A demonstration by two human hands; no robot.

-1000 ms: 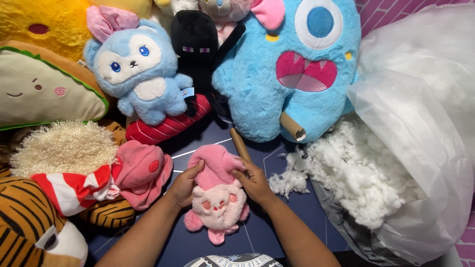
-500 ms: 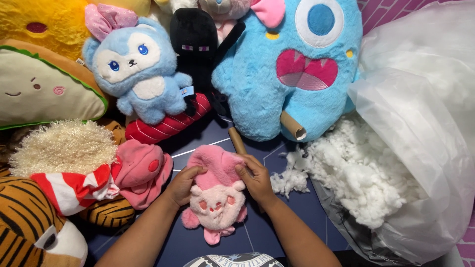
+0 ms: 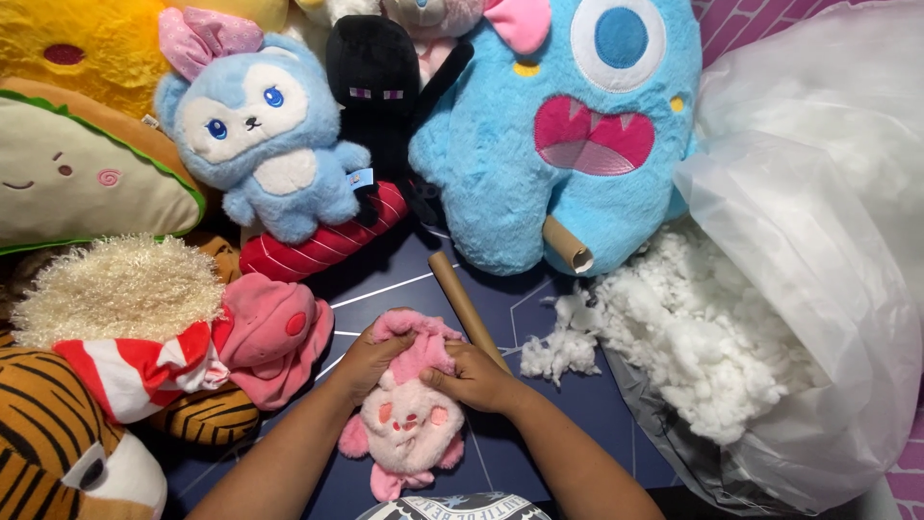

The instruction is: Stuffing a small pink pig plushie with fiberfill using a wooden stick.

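A small pink plush toy (image 3: 409, 424) lies face up on the dark blue mat (image 3: 568, 414), low in the middle of the view. My left hand (image 3: 371, 361) grips its upper left side, and my right hand (image 3: 476, 377) presses on its upper right side. Both hands squeeze the top of the toy. A brown cardboard tube (image 3: 465, 306) lies on the mat just beyond my right hand, almost touching it.
Loose white stuffing (image 3: 674, 337) spills from a clear plastic bag (image 3: 818, 250) at right. A big blue one-eyed monster plush (image 3: 568, 125), a black plush (image 3: 375, 77), a light blue bunny plush (image 3: 260, 135), a pink plush (image 3: 274, 337) and a tiger plush (image 3: 58, 443) crowd the back and left.
My hands have shifted a little on the top of the pink toy, with my right hand drawn inward over it. The toy has moved slightly toward me.
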